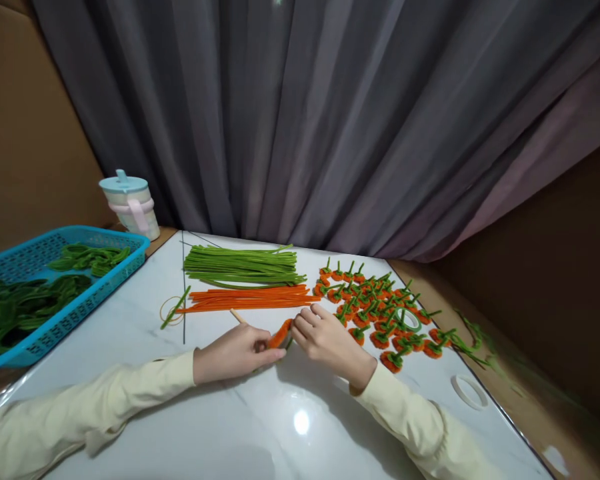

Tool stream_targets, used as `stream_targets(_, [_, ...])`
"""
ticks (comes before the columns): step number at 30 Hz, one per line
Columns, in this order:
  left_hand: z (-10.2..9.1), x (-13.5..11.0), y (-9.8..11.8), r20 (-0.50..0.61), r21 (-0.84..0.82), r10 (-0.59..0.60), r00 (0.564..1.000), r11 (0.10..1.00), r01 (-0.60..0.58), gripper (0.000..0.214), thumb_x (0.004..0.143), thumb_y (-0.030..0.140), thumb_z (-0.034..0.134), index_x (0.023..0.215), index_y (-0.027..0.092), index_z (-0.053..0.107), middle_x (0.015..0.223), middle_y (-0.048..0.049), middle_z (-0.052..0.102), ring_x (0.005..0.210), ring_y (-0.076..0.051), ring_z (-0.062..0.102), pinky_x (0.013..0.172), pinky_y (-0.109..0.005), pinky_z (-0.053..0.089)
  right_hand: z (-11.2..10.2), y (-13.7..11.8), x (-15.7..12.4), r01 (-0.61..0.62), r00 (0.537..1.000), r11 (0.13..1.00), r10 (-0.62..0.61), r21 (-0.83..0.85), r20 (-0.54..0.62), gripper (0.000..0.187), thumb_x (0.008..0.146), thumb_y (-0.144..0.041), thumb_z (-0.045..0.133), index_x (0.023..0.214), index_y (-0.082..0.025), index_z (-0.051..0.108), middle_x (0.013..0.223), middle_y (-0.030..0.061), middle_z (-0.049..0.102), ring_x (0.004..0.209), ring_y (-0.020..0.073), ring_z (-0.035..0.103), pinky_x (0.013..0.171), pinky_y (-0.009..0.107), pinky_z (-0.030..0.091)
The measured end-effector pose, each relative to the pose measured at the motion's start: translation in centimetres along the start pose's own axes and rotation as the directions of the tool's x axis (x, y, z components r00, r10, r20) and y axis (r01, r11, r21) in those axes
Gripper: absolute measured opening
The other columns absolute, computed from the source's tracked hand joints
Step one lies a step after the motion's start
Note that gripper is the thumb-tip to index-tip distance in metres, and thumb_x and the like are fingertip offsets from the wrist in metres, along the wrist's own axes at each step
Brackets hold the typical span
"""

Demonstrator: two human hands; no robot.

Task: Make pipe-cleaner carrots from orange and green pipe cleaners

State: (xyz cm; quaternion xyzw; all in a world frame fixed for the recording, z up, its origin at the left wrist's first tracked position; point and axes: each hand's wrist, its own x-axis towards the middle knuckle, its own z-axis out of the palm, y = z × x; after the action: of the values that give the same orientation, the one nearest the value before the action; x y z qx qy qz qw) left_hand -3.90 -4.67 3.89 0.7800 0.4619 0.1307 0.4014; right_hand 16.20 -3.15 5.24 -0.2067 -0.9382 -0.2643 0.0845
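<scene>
My left hand (235, 351) and my right hand (327, 337) meet near the middle of the white table (230, 427). Both are closed round an orange pipe cleaner (280, 332) with a bit of green at its lower end. A thin wooden stick (239, 316) pokes out above my left hand. Behind the hands lie a bundle of orange pipe cleaners (250, 299) and a bundle of green pipe cleaners (245, 265). To the right of my right hand sit several small orange pieces with green stems (380, 303).
A blue mesh basket (65, 303) with green pipe cleaner pieces stands at the left edge. A lidded cup (130, 203) is behind it. A rubber band (171, 310) and a tape ring (470, 391) lie on the table. A grey curtain hangs behind.
</scene>
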Motion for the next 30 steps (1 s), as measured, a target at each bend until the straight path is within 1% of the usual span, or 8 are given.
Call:
stream_targets(4, [0.0, 0.0, 0.4, 0.212, -0.232, 0.014, 0.977, 0.972, 0.036, 0.047, 0.084, 0.055, 0.040, 0.065, 0.014, 0.054, 0.046, 0.0019, 0.053, 0.035, -0.008, 0.038, 0.040, -0.020, 0.032, -1.4, 0.6, -0.8, -0.060, 0.998, 0.998, 0.060, 0.008, 0.032, 0.020, 0.086, -0.009, 0.045, 0.070, -0.012, 0.056, 0.067, 0.0057, 0.049, 0.065, 0.0190, 0.041, 0.062, 0.033, 0.026])
stream_targets(12, [0.6, 0.3, 0.3, 0.204, -0.297, 0.043, 0.978, 0.955, 0.019, 0.050, 0.086, 0.056, 0.036, 0.059, 0.016, 0.048, 0.033, 0.0065, 0.042, 0.030, -0.006, 0.032, 0.045, -0.020, 0.037, -2.5, 0.7, -2.6, -0.195, 0.965, 0.975, 0.171, 0.109, 0.200, 0.011, 0.077, -0.009, 0.049, 0.068, -0.015, 0.052, 0.067, 0.0035, 0.050, 0.062, 0.0159, 0.042, 0.057, 0.031, 0.023])
stream_targets(15, [0.2, 0.2, 0.2, 0.228, -0.289, 0.043, 0.973, 0.957, 0.025, 0.051, 0.086, 0.056, 0.037, 0.055, 0.016, 0.046, 0.032, 0.0070, 0.039, 0.029, -0.006, 0.031, 0.045, -0.020, 0.037, -1.9, 0.5, -4.0, -0.209, 0.968, 0.966, 0.183, 0.151, 0.171, 0.014, 0.078, -0.010, 0.047, 0.066, -0.015, 0.050, 0.064, 0.0033, 0.050, 0.061, 0.0155, 0.041, 0.057, 0.030, 0.022])
stream_targets(19, [-0.4, -0.1, -0.5, 0.271, -0.295, 0.019, 0.962, 0.953, 0.064, 0.049, 0.086, 0.054, 0.038, 0.055, 0.017, 0.043, 0.032, 0.0071, 0.039, 0.027, -0.006, 0.028, 0.040, -0.019, 0.032, -1.1, 0.8, -6.4, -0.298, 0.954, 0.937, 0.285, 0.183, 0.095, 0.022, 0.081, -0.008, 0.042, 0.061, -0.015, 0.049, 0.061, 0.0034, 0.048, 0.057, 0.0150, 0.038, 0.055, 0.030, 0.021])
stream_targets(22, [-0.9, 0.0, -0.5, 0.336, -0.257, -0.006, 0.942, 0.961, 0.098, 0.049, 0.085, 0.055, 0.039, 0.058, 0.016, 0.047, 0.041, 0.0029, 0.050, 0.033, -0.007, 0.040, 0.042, -0.020, 0.034, -1.3, 0.9, -7.1, -0.334, 0.943, 0.922, 0.329, 0.195, 0.060, 0.026, 0.083, -0.007, 0.037, 0.062, -0.015, 0.050, 0.060, 0.0032, 0.047, 0.055, 0.0147, 0.036, 0.053, 0.029, 0.020])
stream_targets(24, [-1.4, 0.2, 0.2, 0.309, -0.169, 0.044, 0.950, 0.986, 0.010, 0.047, 0.084, 0.055, 0.041, 0.066, 0.014, 0.055, 0.056, -0.0018, 0.060, 0.048, -0.010, 0.052, 0.051, -0.020, 0.039, -1.8, 0.8, -6.9, -0.326, 0.945, 0.928, 0.326, 0.179, 0.034, 0.027, 0.084, -0.007, 0.036, 0.062, -0.015, 0.050, 0.061, 0.0034, 0.046, 0.055, 0.0146, 0.036, 0.053, 0.029, 0.020])
stream_targets(26, [-2.1, 0.7, 1.2, 0.222, -0.066, 0.110, 0.969, 0.993, -0.098, 0.042, 0.083, 0.053, 0.045, 0.086, 0.014, 0.060, 0.072, -0.0040, 0.066, 0.063, -0.013, 0.057, 0.058, -0.020, 0.040, -2.4, 0.6, -6.2, -0.305, 0.952, 0.940, 0.307, 0.153, 0.011, 0.027, 0.085, -0.007, 0.037, 0.062, -0.015, 0.050, 0.061, 0.0037, 0.046, 0.056, 0.0146, 0.037, 0.054, 0.029, 0.021])
stream_targets(30, [-2.8, 1.4, 3.4, 0.149, -0.011, 0.170, 0.974, 0.985, -0.170, 0.047, 0.080, 0.051, 0.052, 0.115, 0.020, 0.053, 0.085, -0.0030, 0.065, 0.066, -0.013, 0.055, 0.057, -0.020, 0.038, -3.5, 0.2, -5.0, -0.277, 0.960, 0.951, 0.280, 0.136, -0.004, 0.027, 0.085, -0.009, 0.038, 0.062, -0.015, 0.050, 0.061, 0.0038, 0.046, 0.056, 0.0148, 0.037, 0.053, 0.029, 0.021])
